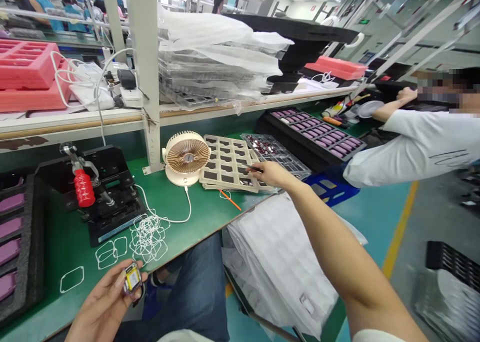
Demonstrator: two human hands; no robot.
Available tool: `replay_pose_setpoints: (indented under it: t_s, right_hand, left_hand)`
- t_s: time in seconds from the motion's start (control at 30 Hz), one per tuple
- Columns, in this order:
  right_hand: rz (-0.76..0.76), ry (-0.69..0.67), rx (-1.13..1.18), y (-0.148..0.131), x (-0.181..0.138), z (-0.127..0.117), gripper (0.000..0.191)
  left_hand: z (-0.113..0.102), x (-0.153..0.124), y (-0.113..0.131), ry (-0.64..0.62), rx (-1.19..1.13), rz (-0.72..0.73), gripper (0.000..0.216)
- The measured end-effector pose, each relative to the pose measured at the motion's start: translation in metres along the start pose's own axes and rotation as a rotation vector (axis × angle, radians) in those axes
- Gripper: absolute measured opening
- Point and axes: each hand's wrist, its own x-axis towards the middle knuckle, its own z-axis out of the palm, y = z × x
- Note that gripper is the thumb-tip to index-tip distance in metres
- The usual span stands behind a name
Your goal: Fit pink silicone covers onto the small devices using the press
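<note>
My left hand (pixel 103 299) is closed around a small open electronic device (pixel 132 278) with a yellow part inside and a purple edge, held over the bench's front edge. My right hand (pixel 272 174) reaches far forward, gripping thin dark tweezers (pixel 255 168). Their tips are over the right side of a beige compartment tray (pixel 229 186) holding flat dark pieces; whether they touch anything I cannot tell. White ring-shaped gaskets (pixel 149 234) lie in a tangled heap beyond my left hand, with a few loose ones (pixel 72 280) to the left.
A fan (pixel 187 157) stands beside the tray. At left are a black clamp fixture with a red handle (pixel 84 188) and a foam tray (pixel 32 262) of purple parts. An orange stick (pixel 230 200) lies near the front edge. Another person's sleeve (pixel 420 149) is at right.
</note>
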Motion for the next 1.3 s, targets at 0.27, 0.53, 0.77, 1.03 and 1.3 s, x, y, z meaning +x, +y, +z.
replay_pose_setpoints:
  t_s: [0.27,0.53,0.77,1.03,1.3]
  right_hand:
    - [-0.436,0.281,0.419,-0.153,-0.092,0.074,0.028]
    - [-0.867,0.274,1.009,-0.311,-0.162,0.156,0.026]
    - [-0.87,0.348,0.993,-0.32,-0.158,0.165,0.03]
    - [-0.879,0.425,0.942,-0.322,-0.159,0.175,0.031]
    - [-0.812,0.297,1.026,-0.323,-0.157,0.177,0.014]
  left_hand:
    - [0.029,0.008,0.004,-0.073,-0.168,0.123,0.037]
    - [0.03,0.003,0.01,0.04,-0.157,0.363,0.025]
    - [0.021,0.002,0.011,0.129,-0.165,0.463,0.021]
    - [0.021,0.002,0.005,0.076,-0.201,0.429,0.037]
    - [0.009,0.002,0.005,0.031,-0.127,0.493,0.035]
